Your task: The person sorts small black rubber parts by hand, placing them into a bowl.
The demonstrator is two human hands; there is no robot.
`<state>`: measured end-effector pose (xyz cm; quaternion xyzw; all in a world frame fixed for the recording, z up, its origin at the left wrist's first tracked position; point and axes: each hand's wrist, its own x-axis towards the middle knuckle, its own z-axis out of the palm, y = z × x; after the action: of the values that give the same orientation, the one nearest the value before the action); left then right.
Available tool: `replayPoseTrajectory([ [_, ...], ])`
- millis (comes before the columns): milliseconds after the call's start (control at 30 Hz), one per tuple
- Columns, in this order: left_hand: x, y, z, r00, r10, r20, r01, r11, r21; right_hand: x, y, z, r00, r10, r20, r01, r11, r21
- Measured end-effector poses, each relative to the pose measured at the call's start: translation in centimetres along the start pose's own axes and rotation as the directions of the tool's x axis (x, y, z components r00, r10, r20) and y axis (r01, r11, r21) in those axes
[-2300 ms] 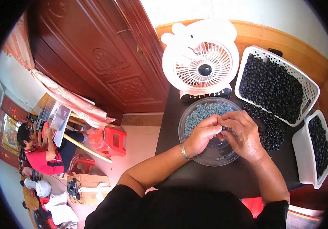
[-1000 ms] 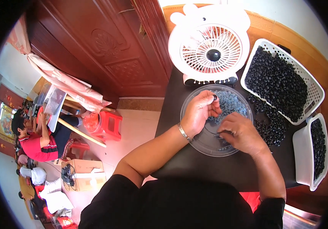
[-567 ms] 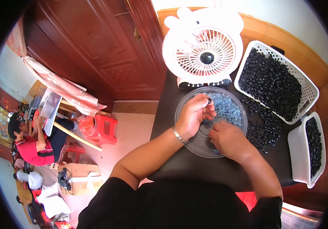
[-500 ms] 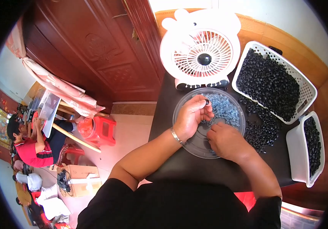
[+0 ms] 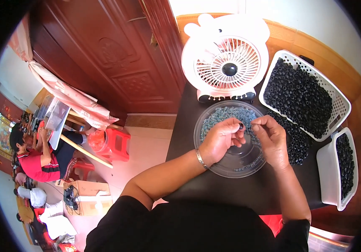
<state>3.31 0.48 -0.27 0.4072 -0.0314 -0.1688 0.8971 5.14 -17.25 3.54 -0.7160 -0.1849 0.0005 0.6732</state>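
Observation:
My left hand (image 5: pixel 224 138) is closed, thumb and fingertips pinching a small black ring-shaped piece (image 5: pixel 241 126). Facing it, my right hand (image 5: pixel 274 140) has its thumb and forefinger pressed together; whatever is between them is too small to make out. Both hands are above a round clear plastic tub (image 5: pixel 231 167), the fingertips of each a short way apart. Many tiny bluish, shiny pieces (image 5: pixel 222 114) lie in the tub, mostly on its far side. To the right of my right hand is a loose heap of black ring-shaped pieces (image 5: pixel 299 145) on the dark table (image 5: pixel 180 168).
A white animal-shaped fan (image 5: pixel 229 69) stands behind the tub. At the right are a white perforated basket (image 5: pixel 340 108) and a white bin (image 5: pixel 328 178), both holding black pieces. Leftward, a person in red (image 5: pixel 42 161) sits near a red stool (image 5: pixel 117 145) and cardboard box (image 5: pixel 92 197).
My right hand has risen out of the tub and turned up, its fingertips now close to the black piece. The left hand still holds that piece. The whole view has shifted slightly.

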Motion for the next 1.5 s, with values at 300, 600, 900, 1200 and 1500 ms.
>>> replayPoseTrajectory([
  [300, -0.2, -0.8, 0.6, 0.996, -0.036, 0.077, 0.035, 0.999, 0.023, -0.4, -0.5, 1.0, 0.980, -0.195, 0.027, 0.196, 0.959, -0.204],
  [600, -0.6, -1.1, 1.2, 0.996, -0.064, 0.059, 0.070, 0.993, -0.099, -0.3, 0.2, 1.2, 0.909, -0.417, 0.006, 0.391, 0.846, -0.362],
  [900, -0.6, -0.9, 0.9, 0.998, -0.034, 0.052, 0.043, 0.984, -0.173, -0.2, 0.2, 0.8, 0.870, -0.489, 0.058, 0.471, 0.791, -0.390],
  [1200, -0.6, -0.3, 0.7, 0.996, -0.006, 0.094, 0.006, 1.000, 0.006, 0.1, -0.7, 0.0, 0.855, -0.494, 0.161, 0.510, 0.741, -0.437],
  [1500, -0.8, -0.2, 1.3, 0.998, -0.038, 0.058, 0.028, 0.986, 0.163, 0.1, -1.2, -1.3, 0.968, 0.020, 0.249, 0.016, 0.990, -0.141],
])
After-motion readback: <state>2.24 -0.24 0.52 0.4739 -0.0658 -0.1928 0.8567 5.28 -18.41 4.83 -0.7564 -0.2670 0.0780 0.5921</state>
